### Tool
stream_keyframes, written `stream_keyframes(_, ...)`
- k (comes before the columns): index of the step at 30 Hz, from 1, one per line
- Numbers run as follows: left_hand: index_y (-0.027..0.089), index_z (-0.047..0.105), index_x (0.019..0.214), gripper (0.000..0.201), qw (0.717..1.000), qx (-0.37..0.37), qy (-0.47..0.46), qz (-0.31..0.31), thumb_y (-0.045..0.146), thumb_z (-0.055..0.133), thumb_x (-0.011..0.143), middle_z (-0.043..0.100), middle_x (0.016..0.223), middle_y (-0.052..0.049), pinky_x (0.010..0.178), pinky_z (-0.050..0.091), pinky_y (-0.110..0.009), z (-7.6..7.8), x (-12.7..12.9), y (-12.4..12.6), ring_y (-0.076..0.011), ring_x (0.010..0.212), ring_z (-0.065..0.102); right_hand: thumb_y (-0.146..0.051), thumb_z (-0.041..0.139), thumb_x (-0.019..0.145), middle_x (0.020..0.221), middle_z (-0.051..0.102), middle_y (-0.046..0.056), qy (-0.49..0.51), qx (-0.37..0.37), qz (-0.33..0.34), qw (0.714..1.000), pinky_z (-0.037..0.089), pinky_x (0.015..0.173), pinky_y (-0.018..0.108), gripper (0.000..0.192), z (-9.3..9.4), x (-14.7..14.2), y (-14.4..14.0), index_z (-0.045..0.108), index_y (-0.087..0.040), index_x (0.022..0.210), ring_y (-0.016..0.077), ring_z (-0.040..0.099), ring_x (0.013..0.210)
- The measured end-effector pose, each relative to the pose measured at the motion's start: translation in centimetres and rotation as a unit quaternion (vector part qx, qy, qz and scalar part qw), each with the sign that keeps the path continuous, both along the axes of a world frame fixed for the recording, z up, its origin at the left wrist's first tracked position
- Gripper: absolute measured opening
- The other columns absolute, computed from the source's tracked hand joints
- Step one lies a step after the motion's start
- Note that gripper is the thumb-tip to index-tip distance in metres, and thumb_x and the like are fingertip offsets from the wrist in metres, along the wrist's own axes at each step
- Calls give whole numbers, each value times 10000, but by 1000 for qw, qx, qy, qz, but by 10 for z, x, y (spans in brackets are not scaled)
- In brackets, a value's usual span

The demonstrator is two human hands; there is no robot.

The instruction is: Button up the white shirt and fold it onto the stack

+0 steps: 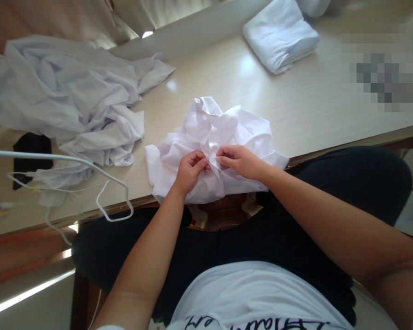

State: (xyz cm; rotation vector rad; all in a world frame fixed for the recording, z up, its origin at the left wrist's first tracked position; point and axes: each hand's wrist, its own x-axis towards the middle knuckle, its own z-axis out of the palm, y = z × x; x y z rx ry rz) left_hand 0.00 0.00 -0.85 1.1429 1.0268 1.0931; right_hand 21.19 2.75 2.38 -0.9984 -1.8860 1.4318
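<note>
- Two hands in view, both on the same crumpled white garment (209, 137), which sits at the near edge of the table (323, 105) and hangs a bit over it toward the lap.
- Left hand (189, 172): fingers curled in tight, pinching a fold of that cloth near its middle.
- Right hand (239, 161): same deal, fingers narrowed down on the fabric, fingertips nearly meeting the left hand's.
- Cloth count, as far as I can tell: one garment being handled, one big rumpled heap of white fabric (65, 91) off to the left (can't tell how many pieces are in it), and one neatly folded white stack (280, 39) at the far side.
- One white hanger (115, 197) near the left heap, hook poking past the table edge.
- One dark object (32, 151) half hidden under the heap, can't make out what it is.
</note>
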Motion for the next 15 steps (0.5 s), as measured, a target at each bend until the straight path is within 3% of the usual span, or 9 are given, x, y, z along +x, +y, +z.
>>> stream_keyframes(11, 174, 583, 752, 269, 999, -19, -40, -24, 375, 734, 847, 569, 628, 11, 602, 416, -226, 2, 0, 0, -101, 586, 521, -224, 519, 846, 683, 558, -22, -10, 36, 3, 999, 331, 643, 267, 138, 7, -2, -2, 608, -174, 752, 126, 476, 672)
stream_keyframes(15, 186, 568, 786, 293, 1000, -4, -26, -8, 425, 720, 857, 556, 626, 21, 603, 425, -234, 4, 3, -1, -103, 582, 520, -224, 523, 839, 652, 544, -27, 12, 3, -12, 1000, 338, 618, 269, 125, 8, -4, -3, 578, -191, 732, 125, 469, 636)
